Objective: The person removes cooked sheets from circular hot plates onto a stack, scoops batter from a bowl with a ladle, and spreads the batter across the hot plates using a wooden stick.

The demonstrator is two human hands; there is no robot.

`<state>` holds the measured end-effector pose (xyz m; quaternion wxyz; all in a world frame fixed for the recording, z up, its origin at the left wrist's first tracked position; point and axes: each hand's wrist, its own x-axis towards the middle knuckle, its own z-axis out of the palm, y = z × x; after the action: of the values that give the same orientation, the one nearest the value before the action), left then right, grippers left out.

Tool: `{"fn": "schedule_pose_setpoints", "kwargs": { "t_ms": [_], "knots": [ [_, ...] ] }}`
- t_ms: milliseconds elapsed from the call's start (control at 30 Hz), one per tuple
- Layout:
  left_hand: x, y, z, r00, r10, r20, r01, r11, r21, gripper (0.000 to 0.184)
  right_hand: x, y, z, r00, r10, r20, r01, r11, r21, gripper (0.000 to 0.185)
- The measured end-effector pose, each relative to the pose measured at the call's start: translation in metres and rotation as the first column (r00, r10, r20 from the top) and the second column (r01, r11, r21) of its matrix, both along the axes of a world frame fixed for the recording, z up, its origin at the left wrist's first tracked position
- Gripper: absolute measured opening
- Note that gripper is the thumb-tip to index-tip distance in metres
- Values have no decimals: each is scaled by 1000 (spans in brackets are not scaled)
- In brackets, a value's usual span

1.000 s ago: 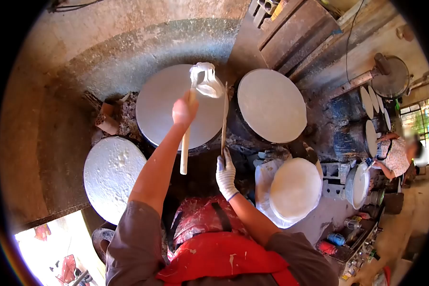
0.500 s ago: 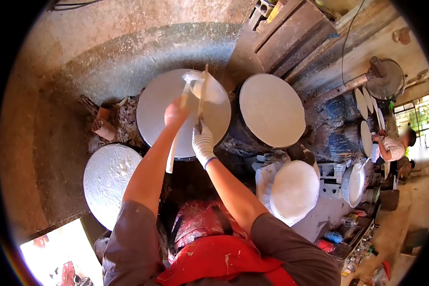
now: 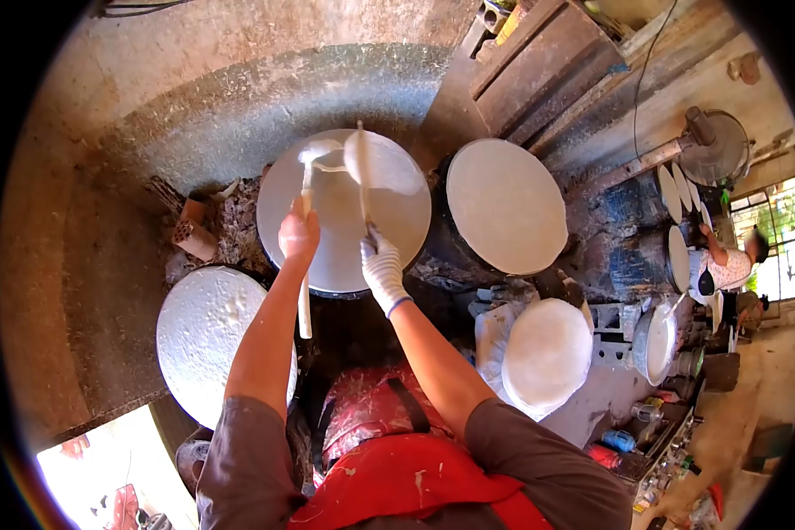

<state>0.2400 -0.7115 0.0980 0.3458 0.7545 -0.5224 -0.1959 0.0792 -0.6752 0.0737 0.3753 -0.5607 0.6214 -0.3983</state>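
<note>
While the bare left hand [image 3: 299, 231] is gripping a pale handle [image 3: 305, 305], the gloved right hand [image 3: 383, 272] is holding a thin stick [image 3: 363, 177].
Left fingers are closing around the handle; right fingers are pinching the stick, partly hidden. Wet white paste [image 3: 313, 152] is looping between both tools over the far side of the smooth round griddle [image 3: 327, 256]. The tools are now spreading wider apart than before.

Your one view comes from the camera on your head. It faces forward and down, over your red apron [image 3: 411, 473], which is very near, toward the large round plate [image 3: 340, 256] in the middle distance. The wall [image 3: 283, 102] fills the upper left. The lens is very wide, so the far window [image 3: 773, 238] looks small and tilted.
</note>
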Motion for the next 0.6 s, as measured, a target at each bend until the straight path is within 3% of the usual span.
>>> {"fn": "schedule_pose_setpoints", "kwargs": {
  "t_ms": [33,67,167,233,267,367,400,500,567,600],
  "knots": [
    [0,1,1,1000,8,4,-8,1000,-23,29,7,-6,-3,999,30,-17,-30,1000,8,35],
    [2,2,1,1000,10,7,-10,1000,-24,29,12,-13,-18,999,31,-40,-35,994,-102,34],
    [16,2,0,999,50,0,-50,999,9,27,-9,1,23,983,-5,-183,-33,979,-203,34],
    [24,4,-11,993,116,-32,-115,992,43,26,-44,8,24,964,-113,-242,134,988,76,35],
    [26,6,-11,992,124,-33,-124,992,12,23,-60,7,-14,976,-183,-114,172,980,-103,36],
    [24,6,-13,988,90,-129,-84,995,54,24,-46,12,13,989,-3,-147,15,997,77,36],
    [22,4,-19,971,99,-217,-83,993,84,21,-38,7,-2,996,23,-88,-24,1000,-7,35],
    [16,7,-21,978,89,-190,-73,993,94,21,-12,-4,7,993,116,33,-116,993,-6,32],
    [15,9,-24,987,71,-143,-72,997,-2,17,-12,-7,10,984,178,21,-178,984,-22,32],
    [12,14,-12,933,90,-350,-78,996,49,16,-22,-5,20,985,172,22,-170,982,-78,32]
  ]
}}
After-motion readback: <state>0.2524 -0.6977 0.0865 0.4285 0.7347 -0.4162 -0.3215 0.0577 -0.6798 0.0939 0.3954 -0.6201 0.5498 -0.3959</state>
